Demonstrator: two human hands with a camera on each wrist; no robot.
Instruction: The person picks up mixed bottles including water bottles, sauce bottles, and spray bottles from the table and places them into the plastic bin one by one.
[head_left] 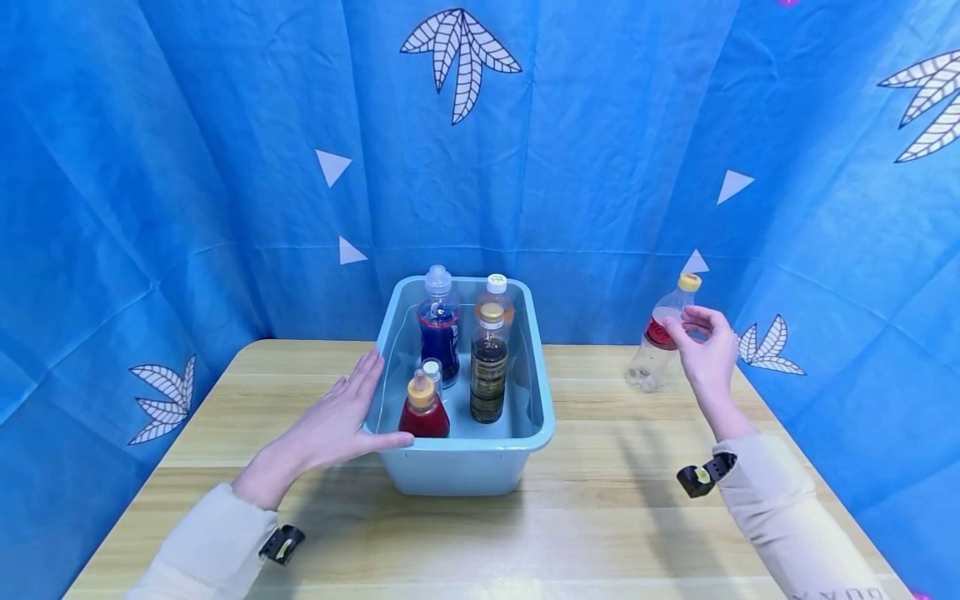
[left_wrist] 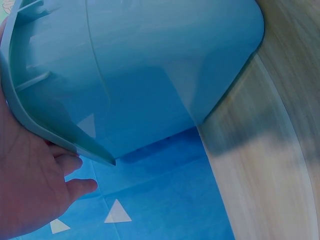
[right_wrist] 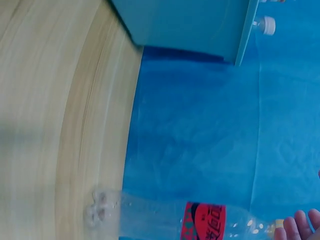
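Note:
My left hand (head_left: pixel 337 417) rests against the near left corner of a light blue plastic bin (head_left: pixel 480 471). Its fingers extend along the outside of the left rim, and the thumb lies over the front rim. At the right, my right hand (head_left: pixel 708 350) is beside the upper part of a clear soda bottle (head_left: pixel 651 358) with a red label and yellow cap. The bottle stands upright on the table. The right thumb and fingers are spread apart in a loose curve. In the right wrist view, fingertips (right_wrist: pixel 291 229) show by the cap; contact is unclear.
Inside the bin stand a dark blue bottle (head_left: pixel 440 333), a dark brown bottle (head_left: pixel 489 375), an orange bottle with white cap (head_left: pixel 497 285), a red squeeze bottle (head_left: pixel 424 417) and a small white-capped bottle (head_left: pixel 431 369). A blue curtain (head_left: pixel 600 150) hangs behind the wooden table (head_left: pixel 600 517).

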